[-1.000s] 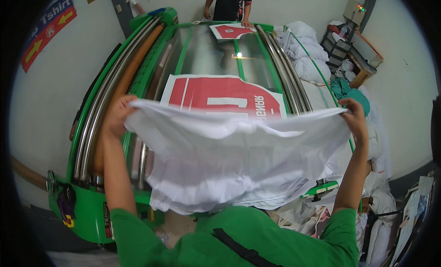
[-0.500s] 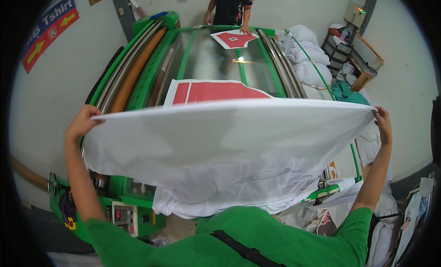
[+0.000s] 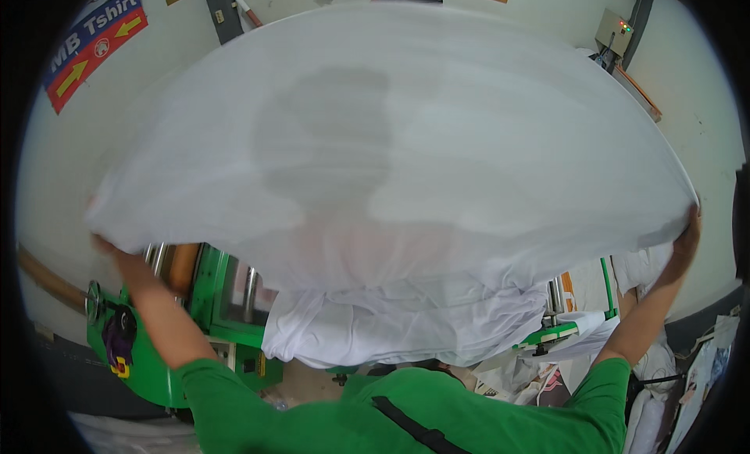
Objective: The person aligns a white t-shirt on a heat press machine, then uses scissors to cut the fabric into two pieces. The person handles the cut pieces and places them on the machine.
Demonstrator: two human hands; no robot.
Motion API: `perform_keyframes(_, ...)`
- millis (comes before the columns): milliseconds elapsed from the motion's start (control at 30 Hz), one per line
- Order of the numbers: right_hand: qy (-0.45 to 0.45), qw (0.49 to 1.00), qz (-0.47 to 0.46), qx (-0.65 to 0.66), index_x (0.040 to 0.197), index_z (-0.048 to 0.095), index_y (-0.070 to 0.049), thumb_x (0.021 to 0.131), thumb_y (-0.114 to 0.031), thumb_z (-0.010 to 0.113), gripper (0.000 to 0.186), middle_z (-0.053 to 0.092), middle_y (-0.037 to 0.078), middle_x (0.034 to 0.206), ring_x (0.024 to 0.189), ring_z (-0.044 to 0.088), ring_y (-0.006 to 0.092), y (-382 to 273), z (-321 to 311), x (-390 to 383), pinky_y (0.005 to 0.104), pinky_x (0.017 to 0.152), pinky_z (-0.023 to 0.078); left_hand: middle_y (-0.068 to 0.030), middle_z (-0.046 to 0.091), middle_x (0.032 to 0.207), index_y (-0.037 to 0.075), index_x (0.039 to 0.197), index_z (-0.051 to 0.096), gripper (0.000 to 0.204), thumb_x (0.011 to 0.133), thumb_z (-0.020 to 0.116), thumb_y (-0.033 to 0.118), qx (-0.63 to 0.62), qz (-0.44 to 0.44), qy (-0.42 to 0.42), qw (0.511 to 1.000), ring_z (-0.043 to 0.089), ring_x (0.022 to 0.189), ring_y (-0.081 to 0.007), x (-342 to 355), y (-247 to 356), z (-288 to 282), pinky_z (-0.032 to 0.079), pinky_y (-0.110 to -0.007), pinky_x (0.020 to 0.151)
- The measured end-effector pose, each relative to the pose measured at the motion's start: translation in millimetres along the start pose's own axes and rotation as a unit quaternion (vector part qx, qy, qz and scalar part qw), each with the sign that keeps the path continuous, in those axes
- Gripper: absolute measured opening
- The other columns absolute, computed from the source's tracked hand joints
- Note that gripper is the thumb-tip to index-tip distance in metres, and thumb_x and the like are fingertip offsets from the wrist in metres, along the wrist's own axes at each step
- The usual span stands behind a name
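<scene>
Both the left hand [image 3: 106, 245] and the right hand [image 3: 688, 231] are gripping opposite edges of a white cloth [image 3: 484, 142], which is billowing upward and hiding most of a green machine [image 3: 144, 376] behind it. Right fingers are clenching the edge; left fingers are blurring, mostly covered by cloth. Bunched white fabric [image 3: 406, 325] is lying below, along the machine's near side.

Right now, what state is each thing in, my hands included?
Left hand: gripping the cloth's left end, partly hidden.
Right hand: closed on its right end.
Cloth: spread wide, bulging upward.
White heap: crumpled.
Machine: mostly hidden; running or not, cannot tell.
Wall box: lights lit.
</scene>
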State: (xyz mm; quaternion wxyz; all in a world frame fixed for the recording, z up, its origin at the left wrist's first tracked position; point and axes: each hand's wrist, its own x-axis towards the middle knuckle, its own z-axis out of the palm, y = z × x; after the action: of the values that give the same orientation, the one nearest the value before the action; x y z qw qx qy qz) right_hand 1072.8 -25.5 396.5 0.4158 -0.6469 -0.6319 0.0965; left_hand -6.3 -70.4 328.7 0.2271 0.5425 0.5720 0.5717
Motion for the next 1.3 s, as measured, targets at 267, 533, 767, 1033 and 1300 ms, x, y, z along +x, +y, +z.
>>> perform_keyframes(267,0.074,0.984,-0.095,-0.133,0.099,0.067,0.003,0.091,-0.027,0.072,0.031,0.070,0.012,0.091,0.088,0.065,0.0238,48,11,96,0.0364,0.082,0.050,0.0025,0.064,0.083,0.005,0.099,0.071,0.022,0.097,0.069,0.027,0.145,-0.015,0.097,0.985,0.056,0.074,-0.0100,56,50,25,0.046,-0.029,0.071)
perform_keyframes(533,0.106,0.985,-0.023,-0.138,0.124,0.063,0.011,0.097,-0.040,0.067,0.057,0.071,0.017,0.114,0.103,0.065,0.0235,63,-55,89,0.0345,0.093,0.049,0.0059,0.061,0.083,0.009,0.096,0.070,0.027,0.098,0.067,0.036,0.197,0.040,0.166,0.966,0.051,0.076,-0.0064,-13,171,9,0.041,-0.025,0.070)
perform_keyframes(767,-0.146,0.967,0.194,-0.078,0.134,0.056,0.005,0.097,-0.047,0.066,0.065,0.063,0.015,0.119,0.106,0.057,0.0223,62,34,-190,0.0357,0.095,0.046,-0.0007,0.066,0.089,0.003,0.098,0.069,0.022,0.096,0.072,0.025,0.239,-0.092,0.121,0.959,0.060,0.082,-0.0100,-278,63,146,0.048,-0.028,0.072)
perform_keyframes(1033,-0.382,0.812,0.280,0.342,0.114,0.068,0.002,0.097,-0.017,0.071,0.025,0.073,0.005,0.098,0.086,0.065,0.0119,-55,258,-425,0.0313,0.077,0.054,-0.0102,0.067,0.091,-0.003,0.094,0.070,0.006,0.091,0.070,0.003,0.025,-0.187,-0.121,0.975,0.064,0.078,-0.0210,-508,51,426,0.049,-0.029,0.071)
perform_keyframes(1300,-0.402,0.770,0.305,0.392,0.113,0.062,0.000,0.099,-0.017,0.070,0.023,0.067,0.003,0.089,0.056,0.051,0.0054,-69,351,-441,0.0246,0.045,0.039,-0.0201,0.066,0.106,-0.004,0.110,0.067,0.019,0.092,0.066,0.002,0.108,-0.094,-0.094,0.985,0.068,0.090,-0.0372,-540,37,452,0.055,-0.041,0.077)
